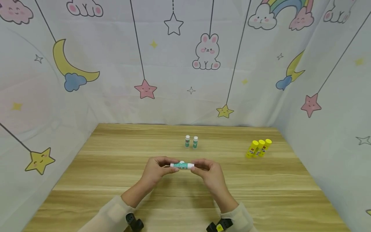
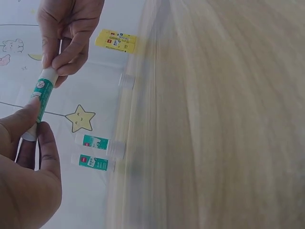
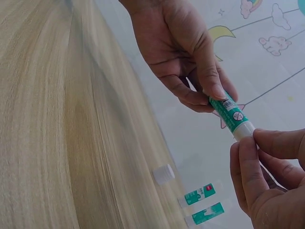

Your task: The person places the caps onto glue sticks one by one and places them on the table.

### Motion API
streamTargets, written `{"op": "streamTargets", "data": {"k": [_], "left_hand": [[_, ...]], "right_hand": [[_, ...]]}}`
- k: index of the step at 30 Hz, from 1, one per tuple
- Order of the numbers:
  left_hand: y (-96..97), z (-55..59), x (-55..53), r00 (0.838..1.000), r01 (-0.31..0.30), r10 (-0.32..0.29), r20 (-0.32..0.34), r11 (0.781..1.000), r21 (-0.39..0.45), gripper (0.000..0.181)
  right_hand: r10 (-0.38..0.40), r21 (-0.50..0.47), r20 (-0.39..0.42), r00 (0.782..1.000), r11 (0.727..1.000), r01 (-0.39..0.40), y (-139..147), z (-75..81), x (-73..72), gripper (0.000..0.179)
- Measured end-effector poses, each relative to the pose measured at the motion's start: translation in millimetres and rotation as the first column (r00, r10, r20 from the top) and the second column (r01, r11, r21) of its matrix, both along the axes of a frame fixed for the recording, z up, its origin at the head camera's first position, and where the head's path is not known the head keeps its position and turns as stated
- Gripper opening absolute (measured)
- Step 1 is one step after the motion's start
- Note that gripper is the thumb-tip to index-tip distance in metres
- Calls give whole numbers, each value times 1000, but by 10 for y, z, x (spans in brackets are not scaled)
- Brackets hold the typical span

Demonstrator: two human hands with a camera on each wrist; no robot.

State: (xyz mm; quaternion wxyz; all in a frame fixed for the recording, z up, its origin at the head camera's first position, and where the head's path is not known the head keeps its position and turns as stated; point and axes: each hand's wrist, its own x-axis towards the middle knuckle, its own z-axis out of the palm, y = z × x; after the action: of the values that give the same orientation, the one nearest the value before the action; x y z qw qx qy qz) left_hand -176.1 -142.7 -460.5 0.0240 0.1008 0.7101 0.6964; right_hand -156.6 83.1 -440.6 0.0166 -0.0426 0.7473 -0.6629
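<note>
Between both hands a green-and-white glue stick [image 1: 182, 166] is held level above the table. My left hand [image 1: 155, 168] grips its body near one white end, thumb along the label in the left wrist view. With fingertips and thumb my right hand [image 1: 211, 174] pinches the other white end [image 3: 244, 132]. A small white cap-like piece [image 3: 163, 174] sits on the table, mostly hidden behind the held stick in the head view. Two more green glue sticks stand upright beyond the hands, a left one [image 1: 187, 141] and a right one [image 1: 195, 142].
Several yellow glue sticks [image 1: 259, 149] stand together at the back right of the wooden table [image 1: 116, 141]. Another pale cap-like piece [image 2: 126, 81] shows in the left wrist view. A printed cloth [image 1: 174, 106] walls the table at the back and both sides.
</note>
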Motion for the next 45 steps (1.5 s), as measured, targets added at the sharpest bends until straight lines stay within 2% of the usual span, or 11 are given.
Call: {"op": "streamTargets", "data": {"k": [10, 20, 26, 34, 40, 45], "left_hand": [[-13, 20, 18, 1000, -9, 9, 22, 1000, 14, 31], [4, -15, 29, 1000, -24, 24, 19, 1000, 5, 30], [1, 9, 12, 999, -37, 36, 19, 999, 22, 28], [-18, -7, -22, 999, -49, 49, 6, 999, 19, 32], [-22, -9, -62, 997, -75, 75, 11, 997, -13, 31], [-18, -18, -97, 995, -94, 94, 24, 996, -8, 30]], "right_hand": [[-20, 9, -13, 1000, 1000, 20, 53, 4, -12, 22], [-29, 57, -23, 999, 998, 30, 146, 27, -12, 21], [-61, 90, -8, 998, 994, 61, 202, 67, -34, 18], [-75, 123, -37, 997, 989, 79, 319, 114, -65, 18], [-92, 198, -90, 992, 974, 109, 450, 173, -122, 19], [-109, 308, -180, 978, 938, 161, 577, 230, -173, 20]]}}
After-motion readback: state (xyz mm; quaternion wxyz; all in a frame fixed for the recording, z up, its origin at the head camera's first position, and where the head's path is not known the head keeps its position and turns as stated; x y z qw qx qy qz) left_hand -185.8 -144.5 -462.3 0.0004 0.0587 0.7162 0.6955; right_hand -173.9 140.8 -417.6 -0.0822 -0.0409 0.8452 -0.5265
